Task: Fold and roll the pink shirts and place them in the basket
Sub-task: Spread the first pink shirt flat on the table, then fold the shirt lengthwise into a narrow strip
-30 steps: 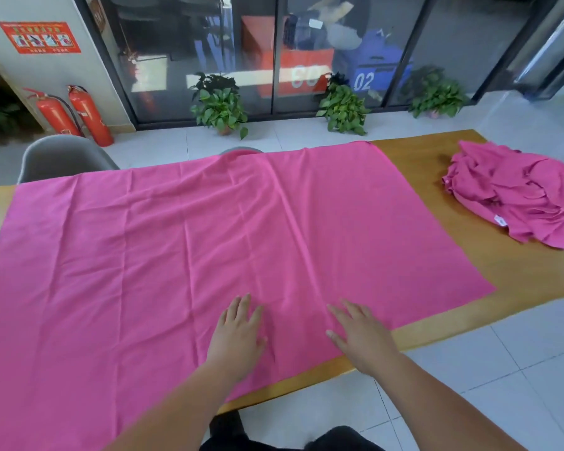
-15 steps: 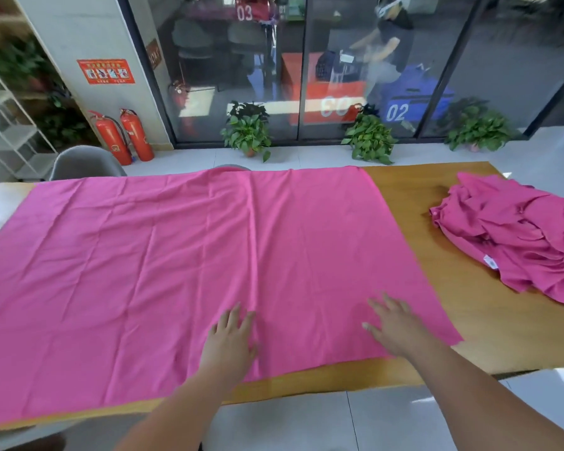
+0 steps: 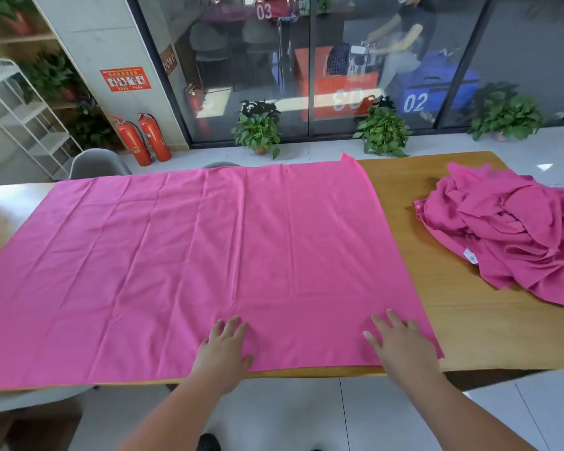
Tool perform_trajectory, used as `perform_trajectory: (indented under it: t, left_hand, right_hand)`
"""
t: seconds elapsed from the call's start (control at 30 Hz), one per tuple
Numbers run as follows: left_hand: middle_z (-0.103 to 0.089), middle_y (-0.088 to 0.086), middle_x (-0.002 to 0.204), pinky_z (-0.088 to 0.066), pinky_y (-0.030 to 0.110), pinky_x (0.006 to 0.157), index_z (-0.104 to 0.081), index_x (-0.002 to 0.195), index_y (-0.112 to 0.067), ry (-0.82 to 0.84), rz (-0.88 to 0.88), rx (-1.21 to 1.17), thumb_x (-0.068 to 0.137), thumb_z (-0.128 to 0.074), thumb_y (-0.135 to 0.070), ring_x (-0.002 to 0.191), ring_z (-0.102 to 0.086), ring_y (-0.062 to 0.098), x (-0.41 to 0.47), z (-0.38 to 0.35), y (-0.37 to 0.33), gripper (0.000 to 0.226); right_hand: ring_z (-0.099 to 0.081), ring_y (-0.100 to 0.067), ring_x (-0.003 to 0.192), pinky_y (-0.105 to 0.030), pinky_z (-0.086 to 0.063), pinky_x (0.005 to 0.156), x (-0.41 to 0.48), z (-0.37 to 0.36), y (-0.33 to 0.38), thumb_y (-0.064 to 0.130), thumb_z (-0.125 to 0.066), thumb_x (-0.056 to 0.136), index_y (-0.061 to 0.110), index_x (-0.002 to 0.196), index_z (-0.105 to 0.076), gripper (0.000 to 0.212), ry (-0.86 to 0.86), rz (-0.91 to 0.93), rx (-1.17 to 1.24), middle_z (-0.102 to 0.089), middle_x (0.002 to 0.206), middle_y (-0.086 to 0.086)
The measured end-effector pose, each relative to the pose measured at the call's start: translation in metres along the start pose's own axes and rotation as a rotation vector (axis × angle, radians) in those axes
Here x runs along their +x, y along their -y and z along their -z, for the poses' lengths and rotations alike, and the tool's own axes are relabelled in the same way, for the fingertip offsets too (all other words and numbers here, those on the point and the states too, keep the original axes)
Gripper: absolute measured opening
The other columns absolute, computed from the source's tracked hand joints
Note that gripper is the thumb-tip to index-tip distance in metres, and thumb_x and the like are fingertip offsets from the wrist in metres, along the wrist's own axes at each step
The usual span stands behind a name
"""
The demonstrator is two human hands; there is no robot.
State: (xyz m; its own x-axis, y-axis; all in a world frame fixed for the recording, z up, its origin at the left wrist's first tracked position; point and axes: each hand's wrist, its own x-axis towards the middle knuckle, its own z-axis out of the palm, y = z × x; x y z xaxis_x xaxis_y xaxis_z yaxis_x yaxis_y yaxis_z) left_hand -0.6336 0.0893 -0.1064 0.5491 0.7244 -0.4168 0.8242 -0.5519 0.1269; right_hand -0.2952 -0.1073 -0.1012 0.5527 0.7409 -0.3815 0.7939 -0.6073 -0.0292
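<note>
Right hand (image 3: 404, 348) slid rightward, flat on pink cloth (image 3: 209, 255)

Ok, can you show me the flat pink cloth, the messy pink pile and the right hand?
Flat cloth (image 3: 209, 255): head view, its smooth middle.
Pile (image 3: 508, 236): head view, its crumpled middle.
Right hand (image 3: 404, 349): head view, back of the hand.

A bare strip of worktop (image 3: 414, 229) lies between the spread pink cloth (image 3: 192, 262) and the heap of pink shirts (image 3: 508, 232) that fills the right end.
</note>
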Motion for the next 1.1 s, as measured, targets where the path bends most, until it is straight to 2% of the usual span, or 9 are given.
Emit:
perform_trajectory:
  t: [0.27,0.4,0.53,0.63,0.73,0.8,0.87,0.97,1.1]
  left_hand:
    - [-0.013,-0.014,0.172,-0.048,0.054,0.113,-0.02,0.164,-0.035,0.021,-0.022,0.026,0.098,-0.054,-0.059,0.159,-0.012,0.026,-0.007,-0.002,-0.005,0.078]
    - [-0.016,-0.012,0.171,-0.053,0.051,0.108,-0.022,0.163,-0.036,0.012,-0.055,0.076,0.097,-0.054,-0.061,0.155,-0.019,0.026,-0.01,-0.004,-0.003,0.078]
    - [-0.003,0.002,0.175,-0.041,0.057,0.118,-0.011,0.167,-0.034,0.001,0.004,0.089,0.098,-0.055,-0.062,0.16,-0.01,0.035,-0.014,-0.005,0.002,0.086]
    - [0.003,0.004,0.175,-0.037,0.062,0.12,-0.005,0.168,-0.033,0.019,0.05,0.071,0.099,-0.054,-0.063,0.161,-0.004,0.037,-0.019,-0.01,0.013,0.09]
    - [0.001,0.005,0.176,-0.035,0.062,0.122,-0.006,0.167,-0.034,-0.016,0.066,0.058,0.099,-0.052,-0.066,0.162,-0.004,0.037,-0.026,-0.016,0.017,0.088]
    - [0.004,0.005,0.176,-0.032,0.061,0.123,-0.005,0.167,-0.033,-0.021,0.088,0.059,0.1,-0.05,-0.066,0.162,-0.003,0.038,-0.03,-0.02,0.016,0.087]
    - [0.002,0.005,0.175,-0.037,0.06,0.119,-0.006,0.167,-0.032,-0.009,0.078,0.078,0.1,-0.05,-0.064,0.161,-0.006,0.038,-0.034,-0.021,0.016,0.086]
    - [-0.011,0.002,0.172,-0.051,0.053,0.108,-0.016,0.164,-0.031,-0.027,0.062,0.056,0.1,-0.052,-0.058,0.154,-0.021,0.032,-0.039,-0.016,0.019,0.078]
    - [-0.008,0.006,0.175,-0.037,0.055,0.121,-0.013,0.167,-0.03,-0.049,0.11,0.047,0.102,-0.05,-0.059,0.16,-0.014,0.036,-0.045,-0.015,0.037,0.079]
  right_hand:
    - [-0.048,-0.023,0.128,-0.038,-0.056,0.089,-0.013,0.004,-0.014,0.059,-0.029,0.109,0.034,0.154,-0.042,0.053,-0.056,-0.016,-0.076,-0.046,0.151,0.009]
    - [-0.044,-0.024,0.13,-0.034,-0.057,0.085,-0.018,-0.005,-0.022,0.052,-0.038,0.108,0.031,0.157,-0.038,0.053,-0.062,-0.065,-0.088,-0.045,0.149,0.006]
    - [-0.039,-0.026,0.137,-0.036,-0.055,0.097,-0.023,-0.009,-0.034,0.058,-0.041,0.105,0.028,0.16,-0.032,0.062,-0.091,-0.133,-0.039,-0.038,0.154,-0.004]
    - [-0.038,-0.027,0.134,-0.037,-0.057,0.094,-0.027,-0.015,-0.045,0.062,-0.038,0.105,0.027,0.159,-0.032,0.065,-0.106,-0.18,-0.047,-0.036,0.151,-0.005]
    - [-0.036,-0.03,0.139,-0.041,-0.053,0.101,-0.029,-0.011,-0.041,0.061,-0.036,0.105,0.024,0.157,-0.034,0.064,-0.113,-0.218,-0.069,-0.033,0.155,-0.009]
    - [-0.027,-0.036,0.151,-0.047,-0.045,0.113,-0.028,-0.011,-0.033,0.063,-0.031,0.105,0.027,0.163,-0.023,0.069,-0.083,-0.135,-0.092,-0.021,0.169,-0.01]
    - [-0.016,-0.039,0.157,-0.054,-0.042,0.116,-0.028,-0.017,-0.024,0.068,-0.025,0.105,0.034,0.167,-0.009,0.072,-0.006,-0.062,-0.043,-0.006,0.176,-0.005]
    - [-0.016,-0.042,0.157,-0.063,-0.044,0.112,-0.03,-0.02,-0.009,0.071,-0.019,0.103,0.033,0.166,-0.012,0.074,0.027,-0.136,0.009,-0.005,0.175,-0.007]
    - [-0.015,-0.043,0.157,-0.068,-0.038,0.115,-0.031,-0.012,0.022,0.073,-0.018,0.102,0.028,0.165,-0.015,0.077,0.023,-0.134,0.0,-0.005,0.174,-0.011]
